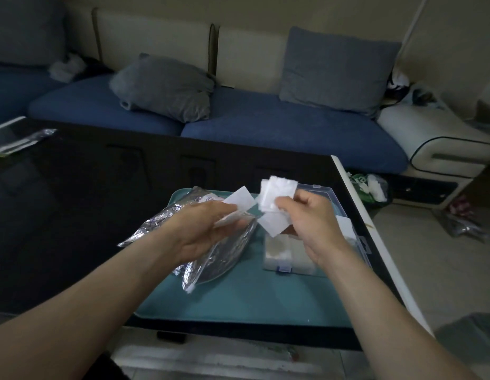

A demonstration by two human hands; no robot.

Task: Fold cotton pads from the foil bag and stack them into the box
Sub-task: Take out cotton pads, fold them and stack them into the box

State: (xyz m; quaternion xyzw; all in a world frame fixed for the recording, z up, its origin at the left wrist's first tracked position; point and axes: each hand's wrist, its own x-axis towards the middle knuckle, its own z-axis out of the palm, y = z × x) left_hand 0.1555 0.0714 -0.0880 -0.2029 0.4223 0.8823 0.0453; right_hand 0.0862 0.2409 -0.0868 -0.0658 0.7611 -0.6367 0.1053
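Both hands are raised over the teal tray [238, 300] on the worktop [73, 204]: the left hand [202, 229] pinches one cotton pad [238, 201], the right hand [309, 220] grips a small bunch of pads [276, 193]. Best to separate a single pad, crease it evenly, then lay it flat. The clear box [287, 256] beneath already holds white pads; the foil bag [219, 253] lies beside it.

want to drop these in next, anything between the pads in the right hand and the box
Nothing visible. The right hand holds the cotton pads above the open box; the foil bag lies to its left.
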